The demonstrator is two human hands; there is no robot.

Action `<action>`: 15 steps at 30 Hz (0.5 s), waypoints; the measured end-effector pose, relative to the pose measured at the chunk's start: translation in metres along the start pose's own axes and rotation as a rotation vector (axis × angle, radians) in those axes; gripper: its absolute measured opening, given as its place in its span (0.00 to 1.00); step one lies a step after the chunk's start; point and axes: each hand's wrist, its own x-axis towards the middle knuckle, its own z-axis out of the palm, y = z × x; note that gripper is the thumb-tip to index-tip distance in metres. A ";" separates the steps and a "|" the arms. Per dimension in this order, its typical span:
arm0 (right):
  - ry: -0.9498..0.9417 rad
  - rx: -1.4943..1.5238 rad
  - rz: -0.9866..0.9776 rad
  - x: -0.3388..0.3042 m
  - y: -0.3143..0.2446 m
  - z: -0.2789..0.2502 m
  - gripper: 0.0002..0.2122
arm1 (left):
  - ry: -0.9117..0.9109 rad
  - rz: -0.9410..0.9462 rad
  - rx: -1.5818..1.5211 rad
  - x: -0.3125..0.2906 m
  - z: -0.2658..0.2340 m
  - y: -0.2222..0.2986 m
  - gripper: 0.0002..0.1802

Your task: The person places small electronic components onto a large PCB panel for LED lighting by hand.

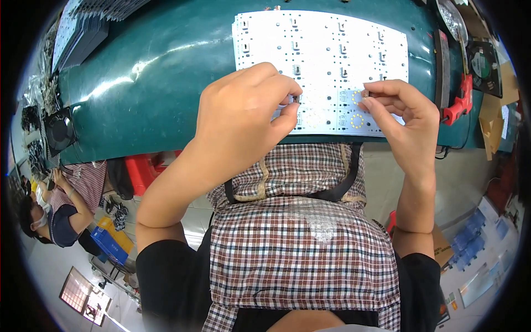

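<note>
On the green table (160,108), R end past the R hand (409,113): dark bar (442,69), red tool (460,102), black sq. item (485,69) w/ round centre, brown cardboard (491,124), clear bag (451,19) up in the far corner. L end: stack of white boards (86,41), black fan (58,130), misc. clutter. White PCB panel (318,55) lies flat between, near edge approx. at table front, rows of dark comps on it. L hand (238,105) blocks view of the panel's lower L area, R hand overlaps its lower R side. L fingers clamped round a small dark part (296,99) over the panel; can't tell if seated. R fingers pinching a second small part (365,94) just above the panel, near the yellow-dot rings (357,120). Table surface glossy, strong light streak on L. Below: plaid apron (304,249), pale floor (381,171). Bg L: seated co-worker (69,218) w/ mask, red stool (142,174), blue bin (110,243), window (86,296). Text: lt. print on blue bin, tiny markings on panel, too small to read.
</note>
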 end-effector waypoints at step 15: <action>0.015 -0.061 -0.104 -0.003 0.009 0.007 0.08 | 0.005 0.043 0.244 0.005 0.003 0.008 0.06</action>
